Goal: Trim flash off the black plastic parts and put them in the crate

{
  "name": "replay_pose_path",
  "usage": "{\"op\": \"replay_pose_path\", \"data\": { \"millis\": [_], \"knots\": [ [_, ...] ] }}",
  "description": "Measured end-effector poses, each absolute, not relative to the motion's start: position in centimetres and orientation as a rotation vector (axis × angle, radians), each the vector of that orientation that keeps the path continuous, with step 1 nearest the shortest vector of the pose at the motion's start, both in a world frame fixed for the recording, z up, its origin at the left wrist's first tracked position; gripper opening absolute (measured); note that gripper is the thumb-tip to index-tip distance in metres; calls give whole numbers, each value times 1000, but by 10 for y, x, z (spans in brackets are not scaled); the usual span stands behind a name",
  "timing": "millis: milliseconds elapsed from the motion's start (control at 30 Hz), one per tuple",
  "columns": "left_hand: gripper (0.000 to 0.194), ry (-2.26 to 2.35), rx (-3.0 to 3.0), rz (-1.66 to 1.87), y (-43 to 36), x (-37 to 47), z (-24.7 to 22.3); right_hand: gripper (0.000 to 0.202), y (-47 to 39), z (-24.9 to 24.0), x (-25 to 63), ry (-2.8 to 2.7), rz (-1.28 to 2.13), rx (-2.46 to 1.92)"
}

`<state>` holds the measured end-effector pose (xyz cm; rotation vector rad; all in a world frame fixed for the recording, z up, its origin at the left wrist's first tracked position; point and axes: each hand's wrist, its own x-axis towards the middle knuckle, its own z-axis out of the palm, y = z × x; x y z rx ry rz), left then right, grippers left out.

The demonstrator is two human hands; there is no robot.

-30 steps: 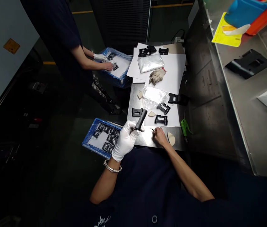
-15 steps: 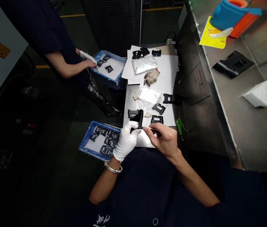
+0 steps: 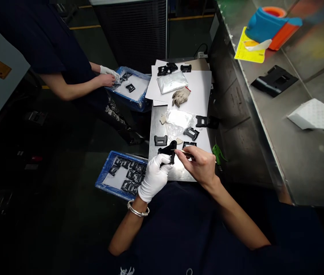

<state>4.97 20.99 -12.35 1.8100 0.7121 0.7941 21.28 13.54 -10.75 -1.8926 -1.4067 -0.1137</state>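
My left hand, in a white glove with a silver bangle at the wrist, grips a black plastic part and holds it tilted above the table's near edge. Bare, my right hand is closed on a slim knife-like tool; its dark handle is mostly hidden by the fingers. The tool's thin tip meets or nearly meets the right side of the part. Just beyond my hands lie more black plastic parts and a small beige piece.
Blue lined trays with black parts stand at left, one near and one far. A co-worker's hands reach the far tray. On the table lie plastic bags and a used glove. A metal shelf rises at right.
My left hand has turned the black part, and the tool's tip now sits higher along it. The co-worker's hands have moved into the far tray. The whole view has shifted slightly.
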Motion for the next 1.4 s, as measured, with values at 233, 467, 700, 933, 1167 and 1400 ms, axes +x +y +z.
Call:
{"op": "replay_pose_path", "data": {
  "millis": [233, 467, 700, 933, 1167, 1400],
  "knots": [
    [9, 660, 1833, 814, 208, 45, -125, 42, 147, -104, 231, -1414, -118, -1905],
    [8, 646, 1640, 791, 209, 34, -133, 46, 161, -109, 250, -1384, 28, -1933],
    [14, 563, 1688, 811, 212, 33, -123, 44, 165, -92, 236, -1142, 904, -1374],
    [50, 770, 1503, 1143, 214, 42, -127, 33, 158, -102, 227, -1001, 994, -1240],
    [55, 648, 981, 879, 221, 44, -114, 48, 141, -142, 215, -1013, 1019, -1229],
    [68, 830, 1237, 921, 225, 53, -118, 24, 130, -121, 210, -1111, 756, -1484]
  ]
}}
